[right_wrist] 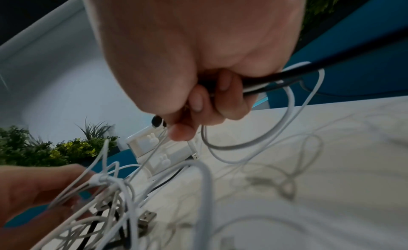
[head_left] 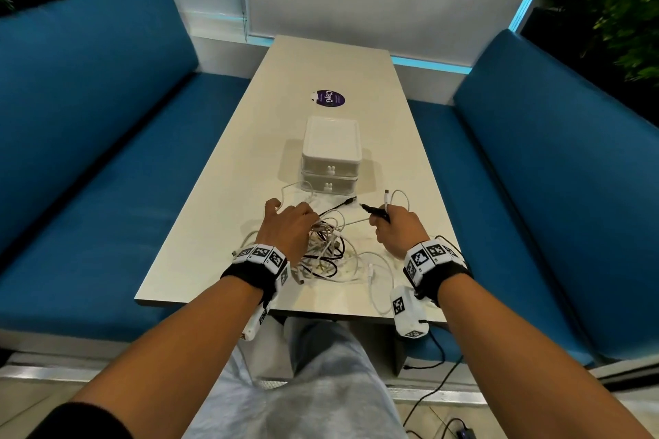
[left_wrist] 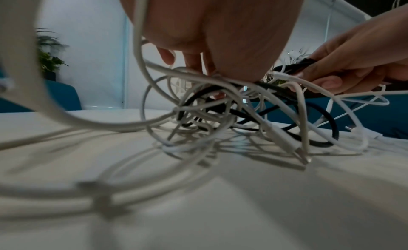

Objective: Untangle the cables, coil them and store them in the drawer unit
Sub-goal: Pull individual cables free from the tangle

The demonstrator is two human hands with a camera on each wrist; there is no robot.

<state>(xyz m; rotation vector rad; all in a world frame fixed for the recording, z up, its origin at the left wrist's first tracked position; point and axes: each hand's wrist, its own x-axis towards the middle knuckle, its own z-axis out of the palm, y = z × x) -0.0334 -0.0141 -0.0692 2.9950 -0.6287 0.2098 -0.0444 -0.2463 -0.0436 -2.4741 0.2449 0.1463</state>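
From the head view, a tangle of cables (head_left: 328,253) is seen on the table (head_left: 214,242), at 6 o'clock from the drawer unit (head_left: 331,157). The left hand (head_left: 289,224) is sunk into it. In the left wrist view, its fingers (left_wrist: 194,60) are curled among strands. In the right wrist view, a black cable (right_wrist: 287,75) is clenched by the right hand (right_wrist: 198,70).

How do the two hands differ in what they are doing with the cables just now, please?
The left hand rests on the tangle with its fingers in the loops; the right hand is raised beside it. The left hand bears on many strands; the right hand grips a black cable in curled fingers. Both work over the table.
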